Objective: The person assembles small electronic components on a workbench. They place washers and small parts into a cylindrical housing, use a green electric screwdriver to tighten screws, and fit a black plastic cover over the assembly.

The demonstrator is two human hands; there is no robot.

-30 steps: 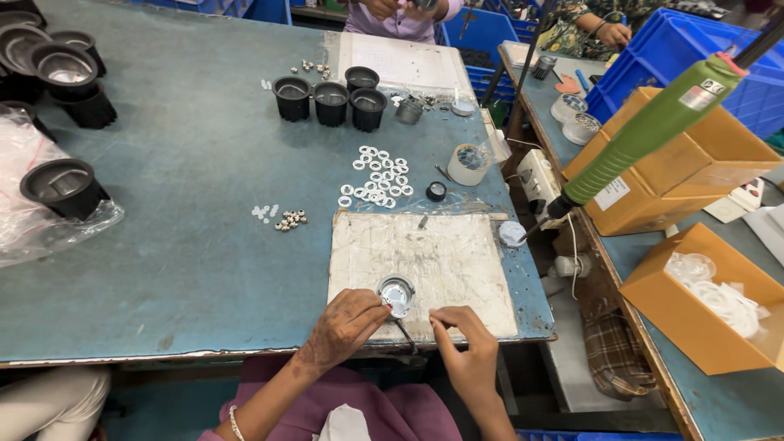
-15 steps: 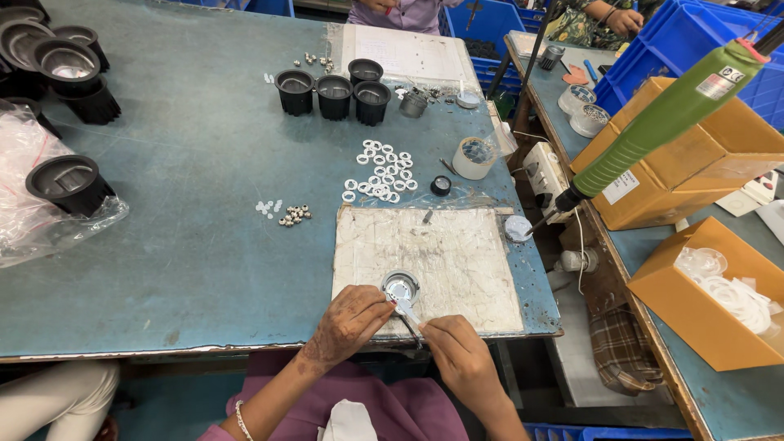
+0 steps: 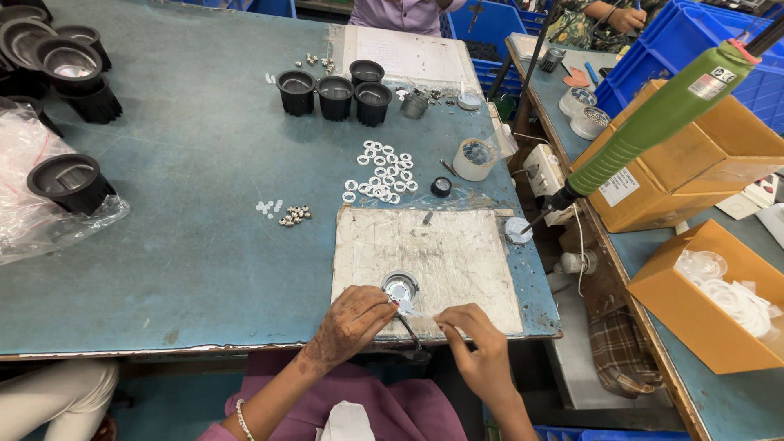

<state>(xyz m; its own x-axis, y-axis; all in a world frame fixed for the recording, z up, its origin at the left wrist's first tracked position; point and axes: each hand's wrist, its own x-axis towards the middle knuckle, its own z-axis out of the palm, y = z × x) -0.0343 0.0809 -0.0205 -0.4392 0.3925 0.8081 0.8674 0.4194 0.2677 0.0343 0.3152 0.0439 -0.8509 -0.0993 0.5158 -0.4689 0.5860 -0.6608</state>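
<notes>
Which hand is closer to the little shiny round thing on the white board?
Left. The left hand touches the shiny round part at its near edge; the right hand sits off to its right, nearer the board's edge.

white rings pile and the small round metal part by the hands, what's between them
In the head view, the scratched white work board lies between the white rings and the round metal part; that stretch of board is bare.

Both hands (image 3: 351,322) (image 3: 478,343) pinch a film strip (image 3: 408,309) (beside round part (image 3: 400,287)).
</notes>
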